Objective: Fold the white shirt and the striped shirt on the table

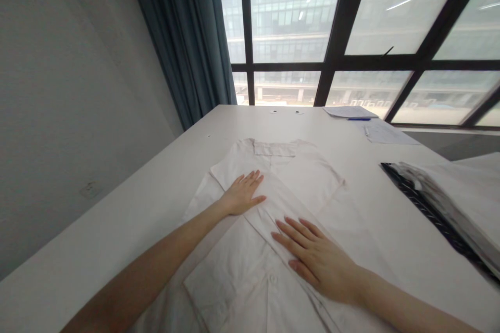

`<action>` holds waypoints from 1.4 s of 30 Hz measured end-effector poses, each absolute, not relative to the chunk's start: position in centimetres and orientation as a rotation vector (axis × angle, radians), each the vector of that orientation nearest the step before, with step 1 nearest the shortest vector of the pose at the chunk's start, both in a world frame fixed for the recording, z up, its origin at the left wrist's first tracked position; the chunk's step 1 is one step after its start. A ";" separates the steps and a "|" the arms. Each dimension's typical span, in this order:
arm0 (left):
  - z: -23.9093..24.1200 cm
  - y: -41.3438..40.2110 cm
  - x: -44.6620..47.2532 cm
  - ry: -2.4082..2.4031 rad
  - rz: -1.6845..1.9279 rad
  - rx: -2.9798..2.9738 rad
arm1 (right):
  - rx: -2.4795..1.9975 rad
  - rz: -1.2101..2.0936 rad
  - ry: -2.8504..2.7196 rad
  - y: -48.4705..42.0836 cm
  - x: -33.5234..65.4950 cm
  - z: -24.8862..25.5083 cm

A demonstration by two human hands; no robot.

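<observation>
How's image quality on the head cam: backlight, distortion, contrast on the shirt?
Head view: bright windows backlight the scene; window frames bow from wide-angle distortion. White shirt on white table has low contrast, with only soft fold shadows. Left hand and right hand are sharp; the striped stack at the right edge is smeared.

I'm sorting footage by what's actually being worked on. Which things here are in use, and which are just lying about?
In use:
- white shirt, spread flat on the table
- left hand, palm flat on the shirt
- right hand, palm flat on the shirt

Lying about:
- papers at the far end
- blue pen
- dark patterned stack at the right edge
</observation>
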State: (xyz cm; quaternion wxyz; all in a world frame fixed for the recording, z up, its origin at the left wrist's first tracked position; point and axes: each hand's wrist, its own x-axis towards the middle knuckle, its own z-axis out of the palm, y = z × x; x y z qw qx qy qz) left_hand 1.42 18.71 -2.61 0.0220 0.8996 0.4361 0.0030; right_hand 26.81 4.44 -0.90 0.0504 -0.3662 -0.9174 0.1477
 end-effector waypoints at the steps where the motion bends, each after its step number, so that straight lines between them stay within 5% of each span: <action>1: -2.6 19.4 0.6 1.407 -0.002 2.760 | -1.121 0.441 -2.805 4.2 26.9 -0.8; 17: -1.6 23.2 -3.8 1.929 0.104 2.609 | -1.130 0.572 -2.722 0.5 30.1 -0.1; 28: -0.7 10.6 3.1 0.807 0.083 2.843 | -1.278 0.310 -2.600 2.0 29.8 -1.7; 42: -2.4 16.3 -3.3 1.419 -0.037 2.757 | -1.226 0.161 -2.712 0.9 30.7 -2.0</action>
